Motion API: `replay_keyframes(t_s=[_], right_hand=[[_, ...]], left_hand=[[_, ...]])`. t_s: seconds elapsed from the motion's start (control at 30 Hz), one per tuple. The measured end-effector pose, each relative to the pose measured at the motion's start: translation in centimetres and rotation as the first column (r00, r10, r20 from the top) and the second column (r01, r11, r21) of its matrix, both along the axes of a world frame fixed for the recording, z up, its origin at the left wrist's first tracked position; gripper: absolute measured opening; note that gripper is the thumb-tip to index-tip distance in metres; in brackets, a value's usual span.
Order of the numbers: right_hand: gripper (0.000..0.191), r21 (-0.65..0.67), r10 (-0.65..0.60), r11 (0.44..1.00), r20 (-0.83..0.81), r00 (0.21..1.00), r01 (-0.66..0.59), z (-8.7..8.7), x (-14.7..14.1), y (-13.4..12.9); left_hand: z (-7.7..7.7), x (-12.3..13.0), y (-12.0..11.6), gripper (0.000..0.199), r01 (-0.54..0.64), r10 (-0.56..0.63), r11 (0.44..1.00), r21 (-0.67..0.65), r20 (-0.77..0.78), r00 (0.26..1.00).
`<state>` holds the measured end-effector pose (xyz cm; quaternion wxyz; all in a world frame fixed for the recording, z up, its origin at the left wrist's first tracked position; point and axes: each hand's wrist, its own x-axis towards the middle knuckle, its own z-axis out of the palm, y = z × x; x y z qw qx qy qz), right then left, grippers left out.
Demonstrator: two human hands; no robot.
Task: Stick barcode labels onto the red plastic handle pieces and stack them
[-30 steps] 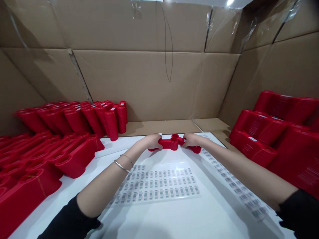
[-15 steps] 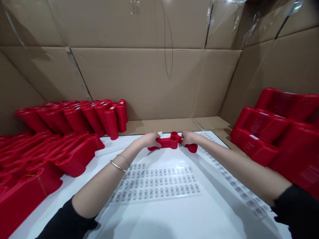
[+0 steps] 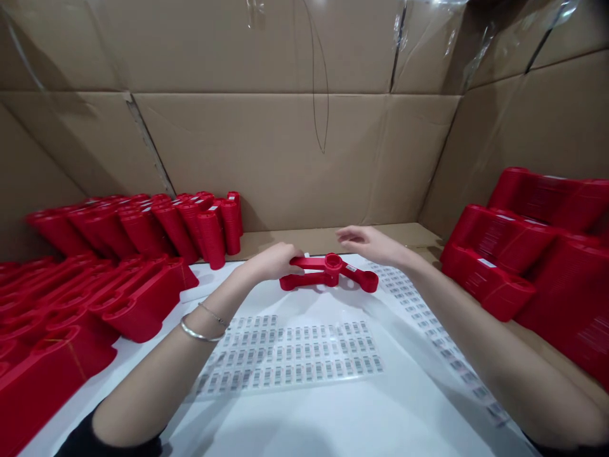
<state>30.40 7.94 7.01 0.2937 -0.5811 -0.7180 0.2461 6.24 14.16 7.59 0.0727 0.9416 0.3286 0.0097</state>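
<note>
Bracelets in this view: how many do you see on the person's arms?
2, both on the left wrist: a wide silver bangle and a thin chain bracelet. The right wrist shows none.

1. Bright, even light from above; soft shadows fall below the left hand (image 3: 275, 261) and right hand (image 3: 368, 245) on the white surface (image 3: 419, 419).
2. Glare marks the clear plastic sheeting (image 3: 480, 47).
3. Wide-angle distortion bends the cardboard walls (image 3: 285, 158); the edge barcode labels (image 3: 457, 362) blur.

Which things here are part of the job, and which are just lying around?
In use: red plastic piece, left hand gripping it, open right hand near it.
Just lying about: barcode label sheet, stacked red pieces, cardboard lining.
</note>
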Motion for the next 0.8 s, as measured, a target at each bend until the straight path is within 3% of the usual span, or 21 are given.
replay_keyframes(t_s=[0.07,0.13,0.2,0.27,0.37,0.43,0.5,0.57,0.63,0.7,0.8], right_hand=[[0.038,-0.156,0.218,0.961,-0.085,0.972,-0.229,0.5,-0.9,-1.9],[0.030,-0.330,0.374,0.843,-0.209,0.904,-0.425,0.1,-2.2,-3.6],[0.023,-0.443,0.385,0.742,-0.333,0.861,-0.503,-1.1,-3.7,-4.9],[0.021,-0.514,0.339,0.703,-0.366,0.867,-0.492,-2.6,-5.2,-5.8],[0.022,-0.504,0.273,0.731,-0.401,0.874,-0.460,-4.2,-6.1,-6.5],[0.022,-0.454,0.187,0.804,-0.419,0.889,-0.383,-4.5,-5.7,-6.6],[0.021,-0.387,0.062,0.889,-0.424,0.904,-0.243,-4.3,-4.8,-6.5],[0.019,-0.332,-0.036,0.936,-0.425,0.905,-0.119,-4.1,-4.1,-6.5],[0.019,-0.329,-0.062,0.940,-0.410,0.910,-0.084,-4.1,-3.9,-6.7],[0.020,-0.356,-0.048,0.929,-0.381,0.923,-0.098,-4.4,-4.4,-7.2],[0.020,-0.367,-0.027,0.923,-0.353,0.935,-0.112,-4.9,-5.6,-8.1]], left_hand=[[0.9,-0.2,-1.8,0.017,0.061,-0.060,0.996,0.061,-0.009,0.998],[1.4,-0.4,-3.8,0.015,0.099,-0.097,0.989,0.110,-0.024,0.995],[1.6,-0.6,-5.5,0.011,0.153,-0.144,0.976,0.153,-0.070,0.987],[1.5,-0.9,-6.7,0.010,0.239,-0.218,0.951,0.195,-0.124,0.968],[1.0,-2.1,-7.5,0.014,0.270,-0.269,0.889,0.370,-0.055,0.962],[0.7,-3.2,-8.1,0.029,0.138,-0.213,0.840,0.524,0.085,0.973],[0.1,-4.2,-9.2,0.034,0.018,-0.132,0.833,0.553,0.168,0.977],[-0.8,-4.9,-11.0,0.030,0.067,-0.123,0.914,0.399,0.117,0.985],[-1.9,-5.2,-13.0,0.028,0.194,-0.196,0.976,0.099,0.017,0.980],[-3.2,-4.9,-14.8,0.036,0.244,-0.244,0.966,-0.085,0.001,0.970],[-4.9,-3.8,-16.3,0.050,0.247,-0.241,0.946,-0.210,0.055,0.969]])
